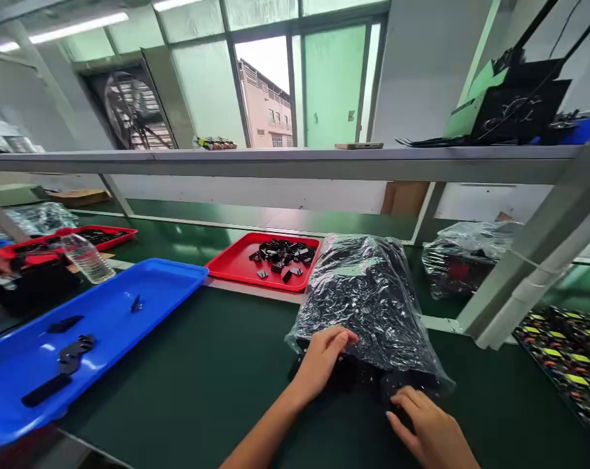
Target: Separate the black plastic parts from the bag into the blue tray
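Observation:
A clear plastic bag (pixel 358 299) full of black parts lies on the green table in front of me, its mouth towards me. My left hand (pixel 321 361) is closed on the bag's near left edge, fingers curled over the film. Black parts (pixel 363 372) show at the bag's mouth between my hands. My right hand (pixel 429 423) is by the mouth's right side, thumb and fingers bent around a black plastic part (pixel 406 417) that is mostly hidden by the fingers.
A blue tray (pixel 143 329) with several black pieces stands left. Behind it are a red tray (pixel 236 264) of small black parts and a plastic bottle (pixel 87 257). A shelf post (pixel 524 260), another bag (pixel 465 254) and a tray of yellow-marked parts (pixel 568 358) are right.

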### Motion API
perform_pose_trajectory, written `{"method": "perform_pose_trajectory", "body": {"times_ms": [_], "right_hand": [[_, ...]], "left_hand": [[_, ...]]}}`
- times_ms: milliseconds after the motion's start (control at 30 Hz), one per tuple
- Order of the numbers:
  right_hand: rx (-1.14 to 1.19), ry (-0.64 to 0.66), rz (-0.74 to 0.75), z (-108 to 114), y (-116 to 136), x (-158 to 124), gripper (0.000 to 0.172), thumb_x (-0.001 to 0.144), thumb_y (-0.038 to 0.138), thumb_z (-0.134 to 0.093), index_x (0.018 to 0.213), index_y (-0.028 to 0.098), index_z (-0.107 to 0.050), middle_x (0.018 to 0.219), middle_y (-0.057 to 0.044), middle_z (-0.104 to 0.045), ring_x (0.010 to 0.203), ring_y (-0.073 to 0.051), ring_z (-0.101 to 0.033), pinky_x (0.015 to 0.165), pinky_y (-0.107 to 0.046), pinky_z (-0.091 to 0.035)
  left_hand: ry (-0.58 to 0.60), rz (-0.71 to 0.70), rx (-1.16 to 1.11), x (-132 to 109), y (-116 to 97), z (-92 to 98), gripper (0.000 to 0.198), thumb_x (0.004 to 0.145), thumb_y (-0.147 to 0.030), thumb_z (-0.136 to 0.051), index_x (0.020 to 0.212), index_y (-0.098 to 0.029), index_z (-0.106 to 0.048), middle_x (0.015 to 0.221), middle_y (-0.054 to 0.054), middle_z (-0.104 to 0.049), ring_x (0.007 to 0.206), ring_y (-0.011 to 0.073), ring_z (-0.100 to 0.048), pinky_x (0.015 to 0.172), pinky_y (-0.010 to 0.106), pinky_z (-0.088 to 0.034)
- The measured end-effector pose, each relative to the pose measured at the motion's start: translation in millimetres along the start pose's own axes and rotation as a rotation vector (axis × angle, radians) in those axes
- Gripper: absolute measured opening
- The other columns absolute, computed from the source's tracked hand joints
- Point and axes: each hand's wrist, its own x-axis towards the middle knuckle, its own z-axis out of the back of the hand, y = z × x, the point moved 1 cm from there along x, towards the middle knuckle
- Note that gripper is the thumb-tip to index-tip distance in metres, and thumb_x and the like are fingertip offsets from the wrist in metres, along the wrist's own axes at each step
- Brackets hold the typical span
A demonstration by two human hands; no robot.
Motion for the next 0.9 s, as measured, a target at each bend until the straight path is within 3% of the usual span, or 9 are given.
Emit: {"method": "perform_pose_trajectory", "body": {"times_ms": [133,233,367,467,533,633,733,900], "right_hand": [[0.009,-0.137,0.104,26.0,36.1,38.0,0.021,0.092,0.023,-0.038,0.093,0.021,-0.058,0.091,-0.008,-0.065,0.086,-0.020,-0.062,0.076,-0.033,-0.052],[0.010,-0.207,0.306,11.4,59.8,55.4,0.019,0.091,0.019,-0.040,0.096,0.019,-0.059,0.091,-0.008,-0.064,0.088,-0.020,-0.060,0.078,-0.034,-0.049],[-0.021,-0.298,0.487,-11.5,63.4,53.6,0.030,0.088,0.024,-0.049,0.116,0.015,-0.052,0.110,-0.012,-0.062,0.100,-0.025,-0.056,0.083,-0.040,-0.047],[0.051,-0.333,0.398,-1.2,43.5,46.9,0.023,0.089,0.021,-0.047,0.111,0.016,-0.053,0.110,-0.012,-0.061,0.101,-0.022,-0.056,0.083,-0.036,-0.046],[0.061,-0.317,0.249,11.9,24.6,44.2,0.012,0.090,0.022,-0.046,0.092,0.018,-0.057,0.086,-0.006,-0.063,0.081,-0.018,-0.059,0.071,-0.032,-0.047],[-0.085,-0.176,0.089,22.3,1.0,42.1,0.015,0.084,0.031,-0.059,0.075,0.019,-0.055,0.066,0.000,-0.056,0.063,-0.016,-0.054,0.057,-0.029,-0.042],[-0.233,-0.032,0.058,18.1,-8.2,40.3,0.021,0.072,0.029,-0.072,0.078,0.018,-0.056,0.075,-0.002,-0.058,0.072,-0.020,-0.056,0.060,-0.031,-0.044],[-0.255,0.077,0.103,9.5,-3.3,38.6,0.010,0.078,0.016,-0.064,0.074,0.018,-0.055,0.079,-0.003,-0.058,0.077,-0.020,-0.055,0.065,-0.032,-0.046]], "left_hand": [[0.108,0.290,-0.580,6.3,28.9,-18.7,0.036,0.087,-0.041,-0.043,0.095,-0.014,-0.066,0.105,0.012,-0.065,0.092,0.0235,-0.059,0.079,0.034,-0.044],[0.203,0.451,-0.939,-2.4,43.0,-28.4,0.044,0.089,-0.041,-0.038,0.111,-0.011,-0.060,0.121,0.014,-0.059,0.106,0.0243,-0.057,0.091,0.035,-0.040],[0.154,0.507,-1.097,-9.3,50.4,-29.9,0.045,0.089,-0.035,-0.040,0.123,-0.008,-0.052,0.127,0.015,-0.056,0.116,0.0260,-0.052,0.100,0.036,-0.035],[0.098,0.503,-1.093,-6.2,51.8,-22.6,0.047,0.089,-0.031,-0.042,0.130,-0.008,-0.044,0.129,0.016,-0.054,0.119,0.0271,-0.050,0.101,0.038,-0.034],[0.084,0.479,-1.087,-2.5,51.6,-16.6,0.050,0.089,-0.030,-0.043,0.134,-0.008,-0.039,0.132,0.017,-0.051,0.121,0.0294,-0.048,0.101,0.041,-0.034],[0.084,0.427,-1.111,1.8,50.1,-9.8,0.051,0.090,-0.032,-0.041,0.136,-0.011,-0.037,0.136,0.017,-0.047,0.124,0.0318,-0.044,0.103,0.046,-0.031],[0.107,0.381,-1.184,2.7,47.1,-6.9,0.054,0.090,-0.038,-0.038,0.138,-0.013,-0.036,0.139,0.016,-0.043,0.129,0.0317,-0.038,0.106,0.050,-0.026],[0.199,0.337,-1.287,0.5,45.6,-6.6,0.055,0.090,-0.044,-0.032,0.138,-0.017,-0.037,0.144,0.010,-0.037,0.135,0.0289,-0.027,0.109,0.051,-0.018]]}}
